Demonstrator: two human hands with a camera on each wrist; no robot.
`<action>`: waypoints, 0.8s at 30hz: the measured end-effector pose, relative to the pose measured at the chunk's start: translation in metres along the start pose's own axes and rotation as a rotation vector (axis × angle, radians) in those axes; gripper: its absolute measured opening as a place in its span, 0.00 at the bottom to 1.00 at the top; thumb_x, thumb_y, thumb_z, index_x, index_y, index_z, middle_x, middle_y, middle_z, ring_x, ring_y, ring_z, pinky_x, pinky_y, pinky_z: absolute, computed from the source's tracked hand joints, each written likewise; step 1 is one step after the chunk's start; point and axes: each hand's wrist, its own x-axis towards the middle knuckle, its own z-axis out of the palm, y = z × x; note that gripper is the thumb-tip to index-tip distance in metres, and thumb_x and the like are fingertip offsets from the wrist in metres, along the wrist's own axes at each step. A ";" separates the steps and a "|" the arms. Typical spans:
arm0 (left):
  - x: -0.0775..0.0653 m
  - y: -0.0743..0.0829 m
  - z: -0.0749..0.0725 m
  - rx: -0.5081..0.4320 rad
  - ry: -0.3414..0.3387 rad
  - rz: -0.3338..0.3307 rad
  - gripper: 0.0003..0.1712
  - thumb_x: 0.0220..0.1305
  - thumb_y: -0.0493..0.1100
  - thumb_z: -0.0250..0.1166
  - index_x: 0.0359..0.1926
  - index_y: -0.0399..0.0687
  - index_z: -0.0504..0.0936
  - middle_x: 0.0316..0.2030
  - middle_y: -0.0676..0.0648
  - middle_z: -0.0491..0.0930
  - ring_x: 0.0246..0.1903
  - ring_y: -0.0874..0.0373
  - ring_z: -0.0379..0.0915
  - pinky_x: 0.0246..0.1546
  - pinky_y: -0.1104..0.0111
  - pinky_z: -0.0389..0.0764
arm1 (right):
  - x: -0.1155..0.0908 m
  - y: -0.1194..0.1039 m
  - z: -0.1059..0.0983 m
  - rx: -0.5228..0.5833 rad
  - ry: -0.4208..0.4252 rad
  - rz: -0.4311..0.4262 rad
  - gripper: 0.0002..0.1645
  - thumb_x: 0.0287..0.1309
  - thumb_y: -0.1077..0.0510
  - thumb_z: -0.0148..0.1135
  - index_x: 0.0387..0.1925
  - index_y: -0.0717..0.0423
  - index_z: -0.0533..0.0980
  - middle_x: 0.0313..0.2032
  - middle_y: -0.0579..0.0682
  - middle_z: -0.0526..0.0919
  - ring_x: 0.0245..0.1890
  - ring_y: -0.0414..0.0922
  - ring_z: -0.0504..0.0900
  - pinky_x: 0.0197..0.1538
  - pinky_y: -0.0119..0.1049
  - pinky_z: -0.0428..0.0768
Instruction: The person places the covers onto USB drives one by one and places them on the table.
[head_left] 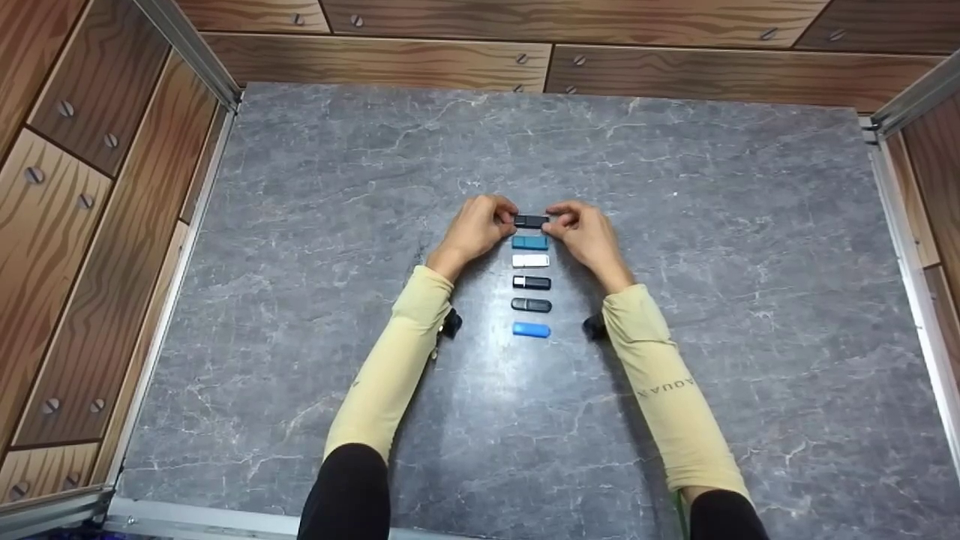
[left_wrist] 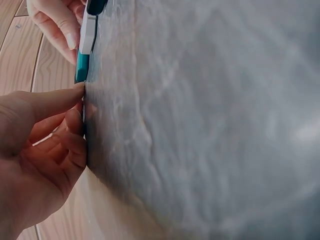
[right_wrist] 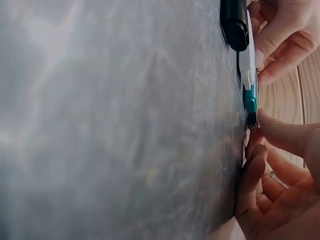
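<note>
A black USB stick (head_left: 531, 222) lies crosswise at the far end of a column of several sticks. My left hand (head_left: 474, 231) pinches its left end between thumb and fingers, and my right hand (head_left: 589, 234) does the same at the right end. Just nearer is a teal stick (head_left: 530, 242), then a white one (head_left: 530, 261). Below these come a black stick with a pale left end (head_left: 533, 283), a dark grey one (head_left: 531, 305) and a blue one (head_left: 531, 330). In the right wrist view, fingers partly hide the far black stick (right_wrist: 252, 120).
The sticks lie on a grey marble-patterned tabletop (head_left: 337, 225). Wood-patterned panels (head_left: 390, 60) stand behind it and at both sides, with metal rails (head_left: 169, 277) along the edges. A dark wrist camera (head_left: 451, 323) sits at the left sleeve, another (head_left: 594, 326) at the right.
</note>
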 end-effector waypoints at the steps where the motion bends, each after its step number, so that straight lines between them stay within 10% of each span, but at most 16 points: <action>1: 0.000 0.000 0.000 -0.009 0.000 0.003 0.16 0.66 0.33 0.70 0.54 0.37 0.88 0.42 0.41 0.91 0.45 0.50 0.86 0.55 0.59 0.83 | 0.000 0.001 -0.001 0.009 0.009 0.005 0.20 0.67 0.55 0.72 0.57 0.58 0.85 0.37 0.53 0.87 0.30 0.33 0.75 0.39 0.27 0.71; 13: -0.013 0.002 0.001 -0.051 0.004 0.009 0.16 0.70 0.34 0.66 0.57 0.36 0.85 0.47 0.38 0.89 0.47 0.47 0.85 0.57 0.59 0.84 | -0.010 0.010 -0.017 0.137 -0.065 0.031 0.19 0.77 0.52 0.61 0.58 0.60 0.83 0.39 0.55 0.87 0.26 0.37 0.79 0.27 0.26 0.77; 24: -0.033 0.008 -0.010 -0.038 0.156 0.050 0.13 0.74 0.37 0.63 0.55 0.38 0.86 0.49 0.40 0.87 0.48 0.47 0.84 0.56 0.58 0.84 | -0.025 0.004 -0.030 -0.006 0.143 -0.102 0.20 0.78 0.50 0.58 0.57 0.61 0.83 0.43 0.61 0.89 0.38 0.49 0.85 0.40 0.31 0.79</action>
